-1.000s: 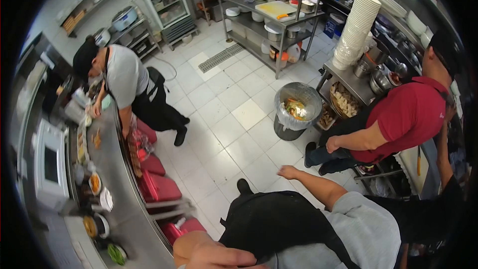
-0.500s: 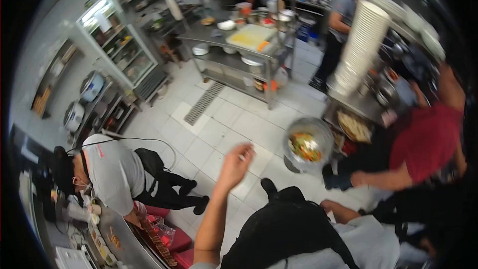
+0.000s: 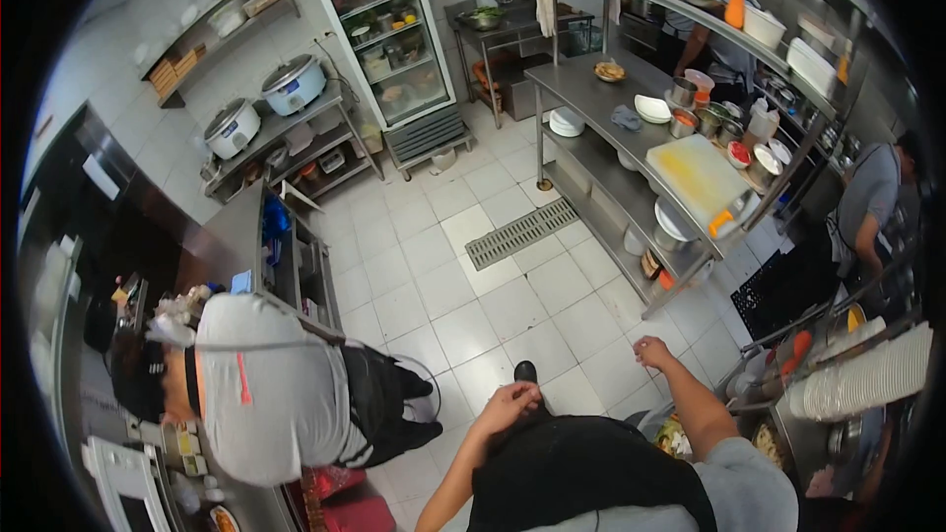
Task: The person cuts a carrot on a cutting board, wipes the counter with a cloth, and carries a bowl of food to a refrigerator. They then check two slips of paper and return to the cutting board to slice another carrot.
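In front of the black apron (image 3: 581, 463) is my left hand (image 3: 510, 406), its fingers loosely bent and no object visible in it. My right hand (image 3: 650, 353) hangs out over the tiled floor (image 3: 552, 335), fingers slightly curled and a little apart, holding nothing that I can see. Beneath my right forearm, a bowl with colourful vegetable food (image 3: 673, 438) shows in part, the arm and apron hiding the rest. Neither hand touches a work surface.
To the left, a person in a grey shirt (image 3: 266, 384) bends over a counter. A steel table (image 3: 581, 89) carries a cutting board (image 3: 700, 177) and containers. Ahead are a glass-door fridge (image 3: 394, 39) and a floor drain (image 3: 522, 233). Stacked white containers (image 3: 867, 374) lean at right.
My view has swung right and my body has moved forward on the floor. The left hand has lowered towards the apron, and my right hand has come into sight. The vegetable bowl is now mostly covered.
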The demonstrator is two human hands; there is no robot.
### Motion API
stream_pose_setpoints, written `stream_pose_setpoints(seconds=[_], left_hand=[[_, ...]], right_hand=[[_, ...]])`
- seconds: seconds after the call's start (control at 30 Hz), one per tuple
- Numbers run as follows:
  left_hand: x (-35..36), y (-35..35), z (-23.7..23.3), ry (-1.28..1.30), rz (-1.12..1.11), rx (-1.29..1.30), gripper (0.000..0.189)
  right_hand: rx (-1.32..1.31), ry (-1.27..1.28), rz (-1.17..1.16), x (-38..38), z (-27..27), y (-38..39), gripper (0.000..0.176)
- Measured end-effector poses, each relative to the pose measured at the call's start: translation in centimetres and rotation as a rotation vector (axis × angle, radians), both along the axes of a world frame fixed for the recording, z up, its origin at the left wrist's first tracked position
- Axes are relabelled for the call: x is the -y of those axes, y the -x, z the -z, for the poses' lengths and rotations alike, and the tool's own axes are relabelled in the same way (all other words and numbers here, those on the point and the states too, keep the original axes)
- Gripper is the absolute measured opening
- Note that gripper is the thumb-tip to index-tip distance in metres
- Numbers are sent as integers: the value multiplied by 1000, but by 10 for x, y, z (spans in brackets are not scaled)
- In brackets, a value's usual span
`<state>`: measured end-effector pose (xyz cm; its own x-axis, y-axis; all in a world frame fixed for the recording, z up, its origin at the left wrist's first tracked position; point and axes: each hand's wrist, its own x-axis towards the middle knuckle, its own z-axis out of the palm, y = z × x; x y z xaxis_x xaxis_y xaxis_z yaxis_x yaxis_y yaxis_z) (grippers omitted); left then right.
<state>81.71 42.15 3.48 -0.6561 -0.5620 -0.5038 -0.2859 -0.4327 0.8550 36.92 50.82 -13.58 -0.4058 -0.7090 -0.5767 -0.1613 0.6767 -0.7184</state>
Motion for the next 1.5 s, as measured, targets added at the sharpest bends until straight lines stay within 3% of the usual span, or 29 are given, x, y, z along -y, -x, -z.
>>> stream_pose_setpoints(seconds=[0.1,0.2,0.3,0.43,0.47,0.53,0.57,0.6,0.67,0.77,0.83,0.87,0.9,0.93,0.97,1.0,1.03,1.1,1.13,1.17,1.2,1.23,1.3,1.37,1.43,1.5], left_hand=[[94,36,2,58,-45,-84,33],[187,71,-31,125,-59,-137,31],[276,95,-32,228,1,-94,30],[363,136,-49,199,-6,-92,31],[383,146,-40,195,20,-85,31],[417,160,-8,200,5,3,32],[432,165,11,200,25,18,32],[444,168,35,212,50,115,32],[462,159,97,285,161,260,31],[489,146,134,487,418,499,27],[495,138,130,626,306,477,25],[504,128,140,606,126,456,23],[514,127,126,387,-1,569,23],[530,115,137,376,94,586,21],[549,83,164,543,250,519,20],[567,54,189,721,382,443,18],[582,27,221,1065,564,249,17],[603,6,257,386,402,601,17],[621,1,260,215,379,692,18],[639,1,266,116,391,726,19],[659,7,271,55,421,732,20],[681,14,275,11,461,735,20],[744,33,282,-41,555,713,22],[820,54,280,-69,628,677,24],[910,85,279,-37,633,647,28],[1010,129,260,105,532,627,30]], right_hand=[[-47,-51,-242,75,-17,-2,17],[-72,-89,-497,133,-31,4,26],[38,-94,-320,180,-39,26,21],[66,-47,-216,240,-93,77,38],[60,21,-212,258,-100,98,40],[-197,176,-250,308,-145,135,45],[-530,239,-318,336,-138,165,48],[-380,403,-131,363,-145,188,48],[-321,479,-10,416,-192,221,53],[-457,554,37,500,-224,277,54],[-673,392,-26,538,-221,307,55],[-656,367,-24,550,-200,319,55],[-746,261,-31,565,-171,333,55],[-844,159,-38,579,-155,346,56],[-844,140,-32,581,-155,346,56],[-907,98,-30,573,-155,334,53],[-972,50,-25,560,-155,318,50],[-1033,8,70,525,-148,279,42],[-1054,-137,86,502,-140,262,35],[-1053,-250,-45,474,-157,241,37],[-679,-536,-30,464,-192,226,40],[-469,-718,-297,451,-215,223,35],[-440,-392,-27,416,-234,211,34],[-729,-202,73,425,-247,214,33],[-858,-202,500,472,-268,213,33],[-953,-196,587,505,-259,221,34]])
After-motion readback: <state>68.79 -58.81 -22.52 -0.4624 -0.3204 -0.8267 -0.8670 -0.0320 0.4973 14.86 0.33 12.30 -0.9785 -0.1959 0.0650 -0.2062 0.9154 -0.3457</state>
